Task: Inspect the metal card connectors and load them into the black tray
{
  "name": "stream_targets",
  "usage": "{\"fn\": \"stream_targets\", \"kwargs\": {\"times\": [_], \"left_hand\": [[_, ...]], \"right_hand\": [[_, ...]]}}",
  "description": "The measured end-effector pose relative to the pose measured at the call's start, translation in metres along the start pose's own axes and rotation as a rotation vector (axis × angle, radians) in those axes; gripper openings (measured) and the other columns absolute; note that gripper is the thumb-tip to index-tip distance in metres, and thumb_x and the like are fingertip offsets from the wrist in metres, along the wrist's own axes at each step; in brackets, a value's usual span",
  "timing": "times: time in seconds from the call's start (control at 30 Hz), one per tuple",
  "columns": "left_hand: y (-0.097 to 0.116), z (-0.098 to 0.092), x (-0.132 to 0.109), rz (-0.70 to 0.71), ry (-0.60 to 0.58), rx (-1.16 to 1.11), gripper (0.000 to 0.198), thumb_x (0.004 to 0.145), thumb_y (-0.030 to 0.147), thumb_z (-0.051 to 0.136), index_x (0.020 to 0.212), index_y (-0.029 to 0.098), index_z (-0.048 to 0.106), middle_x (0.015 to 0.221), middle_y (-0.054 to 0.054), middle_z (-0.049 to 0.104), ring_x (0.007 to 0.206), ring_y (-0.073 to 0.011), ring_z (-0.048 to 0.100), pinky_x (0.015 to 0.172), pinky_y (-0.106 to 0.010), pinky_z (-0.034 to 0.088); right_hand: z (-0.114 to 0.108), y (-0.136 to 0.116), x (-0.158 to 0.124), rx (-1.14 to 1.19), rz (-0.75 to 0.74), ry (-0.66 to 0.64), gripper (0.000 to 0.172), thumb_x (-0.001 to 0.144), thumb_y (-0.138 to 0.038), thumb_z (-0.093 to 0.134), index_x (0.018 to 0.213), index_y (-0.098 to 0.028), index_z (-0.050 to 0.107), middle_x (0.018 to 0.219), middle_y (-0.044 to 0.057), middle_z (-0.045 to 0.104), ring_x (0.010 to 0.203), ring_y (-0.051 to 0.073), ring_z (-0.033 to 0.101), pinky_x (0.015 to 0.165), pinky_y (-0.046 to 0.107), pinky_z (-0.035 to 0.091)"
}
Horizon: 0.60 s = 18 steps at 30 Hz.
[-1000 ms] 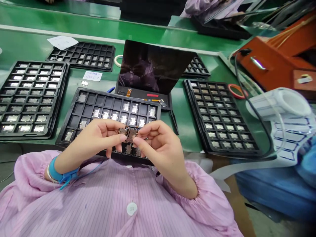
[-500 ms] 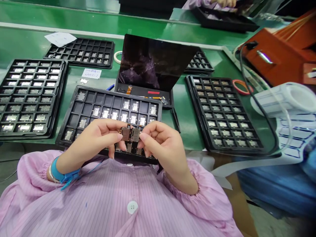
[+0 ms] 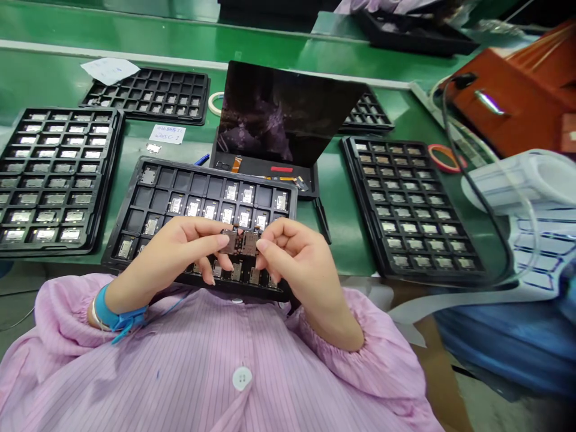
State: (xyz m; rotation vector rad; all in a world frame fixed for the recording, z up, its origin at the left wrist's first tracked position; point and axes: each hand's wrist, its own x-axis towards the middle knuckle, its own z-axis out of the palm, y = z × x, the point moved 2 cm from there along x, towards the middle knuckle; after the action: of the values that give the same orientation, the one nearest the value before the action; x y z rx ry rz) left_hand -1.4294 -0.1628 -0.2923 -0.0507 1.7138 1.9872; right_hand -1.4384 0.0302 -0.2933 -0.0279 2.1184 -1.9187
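Left hand: the left hand (image 3: 191, 245) pinches the left end of a pair of small brown parts (image 3: 251, 242) between thumb and index finger, its other fingers curled below.
Right hand: the right hand (image 3: 299, 255) pinches the right end in the same way, the remaining fingers folded inward.
Brown parts: side by side between the two sets of fingertips, above the near half of the front tray; whether they are joined, I cannot tell.
Front tray: a black front tray (image 3: 160, 199) with pockets, several holding silver parts; the hands hide some of it.
Left wrist: a blue band (image 3: 104, 307).
Left side: a left tray (image 3: 106, 180) filled with rows of silver parts.
Right side: a right tray (image 3: 362, 207), similarly filled, beside a red tape roll (image 3: 445, 159) and a white roll (image 3: 495, 186) of marked strip.
Behind the front tray: a black box with its dark lid (image 3: 270, 114) raised, flat flexible strips inside.
Behind, left: a handwritten note (image 3: 167, 134) on the green surface (image 3: 351, 246), one loose silver part (image 3: 153, 148) just beside it.
Far right: an orange case (image 3: 504, 105).
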Motion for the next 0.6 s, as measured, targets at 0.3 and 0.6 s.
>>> {"fn": "stream_targets", "kwargs": {"times": [0.3, 0.6], "left_hand": [[0.053, -0.035, 0.058, 0.157, 0.394, 0.611, 0.017, 0.079, 0.026, 0.072, 0.092, 0.016, 0.075, 0.077, -0.004, 0.072, 0.069, -0.0161, 0.064, 0.049, -0.023, 0.040], [0.025, -0.051, 0.106, 0.153, 0.345, 0.979, 0.015, 0.074, 0.021, 0.071, 0.087, 0.013, 0.073, 0.070, -0.006, 0.069, 0.065, -0.0215, 0.062, 0.068, -0.036, 0.046]], "right_hand": [[-0.062, 0.014, 0.084, -0.516, -0.070, 0.236, 0.019, 0.078, -0.025, 0.058, 0.061, -0.020, 0.054, 0.049, -0.001, 0.055, 0.046, 0.009, 0.046, 0.050, 0.026, 0.035], [-0.041, 0.029, 0.102, -0.712, -0.071, 0.270, 0.022, 0.077, -0.023, 0.063, 0.060, -0.025, 0.050, 0.063, 0.004, 0.064, 0.063, 0.022, 0.058, 0.064, 0.037, 0.041]]}}
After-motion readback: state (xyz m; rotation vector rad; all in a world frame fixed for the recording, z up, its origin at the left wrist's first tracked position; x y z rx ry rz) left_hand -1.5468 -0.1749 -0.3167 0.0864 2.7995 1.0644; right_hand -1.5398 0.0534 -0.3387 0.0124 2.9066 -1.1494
